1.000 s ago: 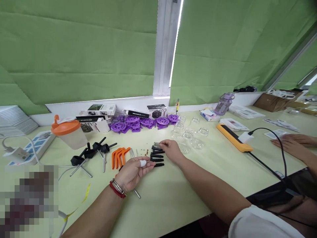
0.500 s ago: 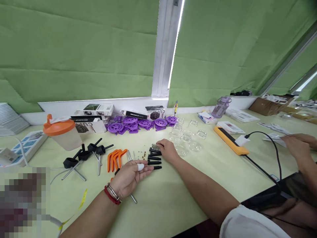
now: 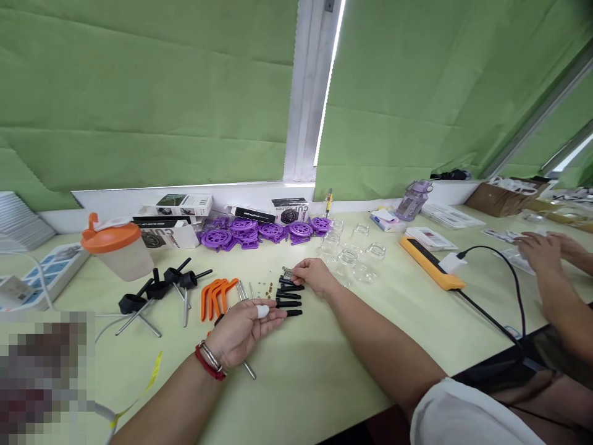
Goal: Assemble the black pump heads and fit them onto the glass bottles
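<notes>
My right hand pinches the end of a small metal spring above a row of several black ribbed plastic tubes. My left hand is half turned up beside the row, its fingers stretched out and a white cover on its thumb. Its fingertips come close to the nearest black tubes; whether they touch cannot be made out. From beneath this hand sticks out a metal rod, its other end hidden. Left of the tubes lie tiny brass-coloured pieces and orange bent handles.
Black holders with metal rods lie left, before an orange-lidded jug. Purple plastic wheels and boxes line the back. Glass jars and an orange power strip are at right, where another person's hands work.
My right hand has shifted slightly, and more of the spring now shows at its fingertips. My left hand stays put. The other person's hands have moved over papers at the right.
</notes>
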Motion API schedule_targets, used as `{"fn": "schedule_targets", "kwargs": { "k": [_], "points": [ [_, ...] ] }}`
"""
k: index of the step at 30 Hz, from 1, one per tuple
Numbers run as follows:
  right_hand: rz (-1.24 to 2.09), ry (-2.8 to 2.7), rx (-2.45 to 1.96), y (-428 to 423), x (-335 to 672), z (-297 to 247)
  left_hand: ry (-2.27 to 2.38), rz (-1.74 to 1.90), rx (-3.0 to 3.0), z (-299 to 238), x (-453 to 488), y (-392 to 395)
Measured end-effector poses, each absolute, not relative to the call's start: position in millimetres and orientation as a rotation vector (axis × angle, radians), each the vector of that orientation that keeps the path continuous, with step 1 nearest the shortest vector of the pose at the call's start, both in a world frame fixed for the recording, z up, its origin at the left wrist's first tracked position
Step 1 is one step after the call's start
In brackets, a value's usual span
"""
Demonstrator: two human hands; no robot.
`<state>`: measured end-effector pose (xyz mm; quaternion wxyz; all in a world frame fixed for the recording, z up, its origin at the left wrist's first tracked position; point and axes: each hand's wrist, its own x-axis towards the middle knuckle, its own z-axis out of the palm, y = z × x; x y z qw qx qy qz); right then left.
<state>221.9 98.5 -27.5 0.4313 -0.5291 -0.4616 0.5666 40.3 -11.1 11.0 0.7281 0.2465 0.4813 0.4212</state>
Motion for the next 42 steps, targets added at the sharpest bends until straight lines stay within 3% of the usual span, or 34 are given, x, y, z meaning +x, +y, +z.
{"fn": "schedule_targets", "kwargs": {
  "k": [14, 30, 42],
  "points": [
    [1.691, -1.164, -1.292, 111, 212, -14, 1.026, 0.928, 0.539, 8, 39, -11],
    [1.23, -1.459, -1.422, 125, 215, -40, 1.045, 0.919, 0.538, 10, 39, -12],
    [1.071, -1.697, -1.389, 126, 219, -50, 1.054, 0.921, 0.53, 9, 39, -12]
  ]
}}
